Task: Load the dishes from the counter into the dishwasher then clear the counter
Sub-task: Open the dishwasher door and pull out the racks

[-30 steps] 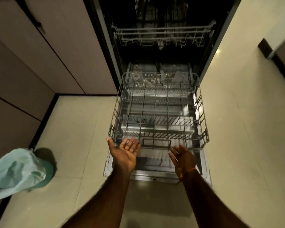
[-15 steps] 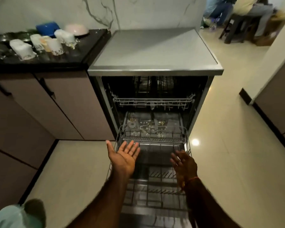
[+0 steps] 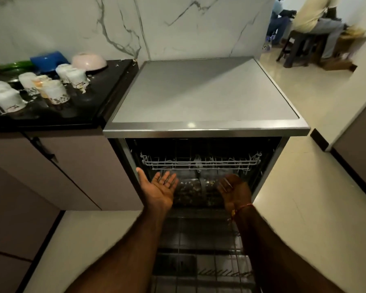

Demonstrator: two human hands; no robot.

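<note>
The dishwasher [image 3: 205, 129] stands open in front of me, its grey top bare. Its upper rack [image 3: 199, 162] sits inside and the lower rack [image 3: 201, 246] is pulled out under my arms. My left hand [image 3: 160, 188] is palm up with fingers spread, holding nothing. My right hand [image 3: 235, 190] is also open and empty, hovering over the lower rack. On the black counter [image 3: 87, 111] to the left stand several upturned white cups [image 3: 56, 92], a pink bowl [image 3: 89, 61] and a blue dish [image 3: 48, 60].
Beige cabinet doors [image 3: 72, 170] run below the counter on the left. Pale floor tiles [image 3: 304, 208] lie to the right. Two people sit on stools [image 3: 298, 43] in the far right room. A dark-skirted wall [image 3: 355, 157] juts in at right.
My view has risen from the lower rack and floor to the dishwasher top and counter. Both open hands have stayed in front of me, now nearer the dishwasher opening.
</note>
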